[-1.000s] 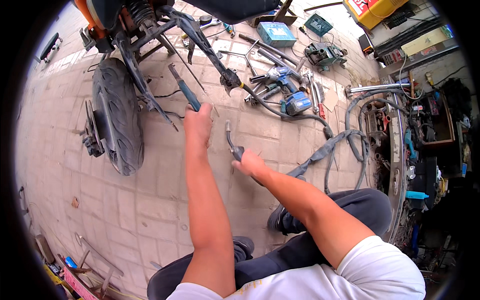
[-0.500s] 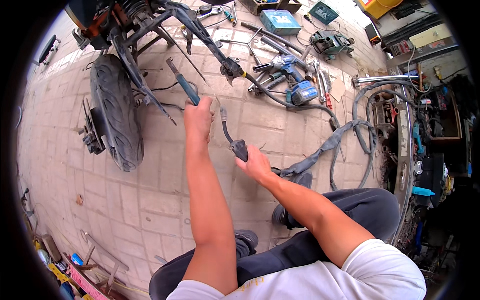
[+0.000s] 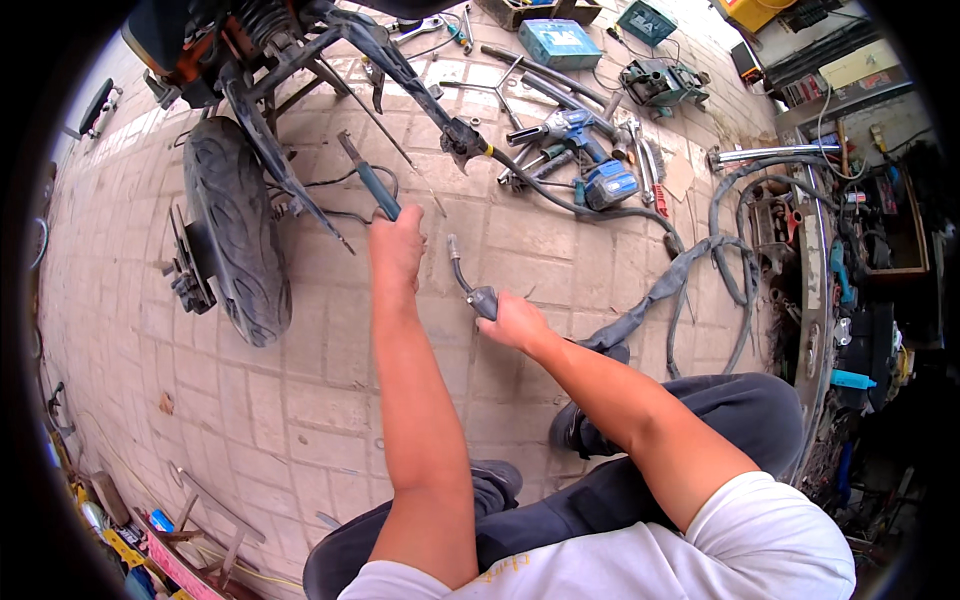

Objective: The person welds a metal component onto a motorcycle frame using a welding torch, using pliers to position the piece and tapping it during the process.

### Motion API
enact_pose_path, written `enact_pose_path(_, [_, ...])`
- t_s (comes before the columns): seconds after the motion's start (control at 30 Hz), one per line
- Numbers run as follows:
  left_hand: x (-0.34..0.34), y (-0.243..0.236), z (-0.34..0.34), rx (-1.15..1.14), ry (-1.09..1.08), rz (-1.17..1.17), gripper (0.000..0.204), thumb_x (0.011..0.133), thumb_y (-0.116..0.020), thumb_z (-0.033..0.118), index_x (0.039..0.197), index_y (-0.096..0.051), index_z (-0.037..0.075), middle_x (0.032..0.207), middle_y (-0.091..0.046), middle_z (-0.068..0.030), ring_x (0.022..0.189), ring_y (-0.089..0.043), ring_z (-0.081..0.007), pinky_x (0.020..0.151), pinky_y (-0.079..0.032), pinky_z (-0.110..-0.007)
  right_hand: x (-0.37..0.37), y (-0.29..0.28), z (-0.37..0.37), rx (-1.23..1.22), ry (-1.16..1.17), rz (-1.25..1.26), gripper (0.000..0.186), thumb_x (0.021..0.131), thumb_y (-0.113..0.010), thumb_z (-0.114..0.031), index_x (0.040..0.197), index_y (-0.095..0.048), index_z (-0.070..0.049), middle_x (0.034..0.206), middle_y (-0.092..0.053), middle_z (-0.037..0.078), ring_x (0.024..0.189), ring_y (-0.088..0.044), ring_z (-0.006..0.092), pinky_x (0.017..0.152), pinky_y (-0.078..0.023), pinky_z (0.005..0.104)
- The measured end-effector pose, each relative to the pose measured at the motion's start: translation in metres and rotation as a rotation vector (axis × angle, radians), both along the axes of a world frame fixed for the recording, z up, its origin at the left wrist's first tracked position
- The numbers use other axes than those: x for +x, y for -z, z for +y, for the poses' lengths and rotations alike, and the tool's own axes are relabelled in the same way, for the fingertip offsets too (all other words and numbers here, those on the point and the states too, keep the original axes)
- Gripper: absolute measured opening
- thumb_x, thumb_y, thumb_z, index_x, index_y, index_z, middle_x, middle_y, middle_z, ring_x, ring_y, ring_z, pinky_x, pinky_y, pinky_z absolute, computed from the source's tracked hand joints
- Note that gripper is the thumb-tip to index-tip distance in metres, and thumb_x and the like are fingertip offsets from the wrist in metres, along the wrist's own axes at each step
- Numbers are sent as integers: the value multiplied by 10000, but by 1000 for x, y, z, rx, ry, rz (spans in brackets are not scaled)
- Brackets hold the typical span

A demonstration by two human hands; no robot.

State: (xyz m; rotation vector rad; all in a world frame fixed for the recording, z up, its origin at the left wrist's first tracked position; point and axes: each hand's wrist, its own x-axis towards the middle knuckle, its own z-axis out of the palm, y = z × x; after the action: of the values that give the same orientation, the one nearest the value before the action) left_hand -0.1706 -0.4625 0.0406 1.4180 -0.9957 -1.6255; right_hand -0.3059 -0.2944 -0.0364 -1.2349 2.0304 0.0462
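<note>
My left hand grips a teal-handled tool with a narrow metal end pointing up, just right of the vehicle's tyre. My right hand is closed round the dark handle of a torch; its bent neck and pale nozzle point upward, below and right of my left hand's tool. A thin rod and the bare lower ends of the vehicle's dark frame hang above the tiled floor near both hands. A hose with a yellow band runs from a clamp on a frame arm toward the right.
Beyond my hands lie a blue power tool, pipes, wrenches, two teal boxes and a small machine. Grey hoses loop at the right beside a cluttered metal ledge. More tools and a wooden frame lie at lower left.
My right hand has risen a little and shifted slightly right with the torch, which I still hold. My left hand stays nearly in place; the view has shifted slightly.
</note>
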Motion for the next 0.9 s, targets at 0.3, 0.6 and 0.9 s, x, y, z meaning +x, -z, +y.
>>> enact_pose_path(0.3, [18,98,51,111,142,-940,690,765,-660,356,1301,-452,-26,1204,-582,-244,1087,-595,-373,931,-473,-456,-16,-13,-18,-126,128,-4,648,806,-656,-427,1174,-512,87,1032,-664,278,1017,-637,411,897,-501,463])
enact_pose_path(0.6, [49,135,105,242,-6,-1376,817,798,-671,473,1437,-369,64,1378,-457,-185,1291,-434,-350,1019,-343,-575,-41,-56,-52,-66,-189,-319,545,747,-658,-506,868,-656,25,796,-667,236,788,-666,382,745,-528,442])
enact_pose_path(0.9, [-37,66,121,187,108,486,525,970,-569,371,1326,-487,-7,1226,-605,-116,1051,-599,-217,954,-462,-372,-56,-76,-14,-322,121,-559,430,769,-742,-312,994,-593,22,775,-622,108,766,-619,191,688,-503,343])
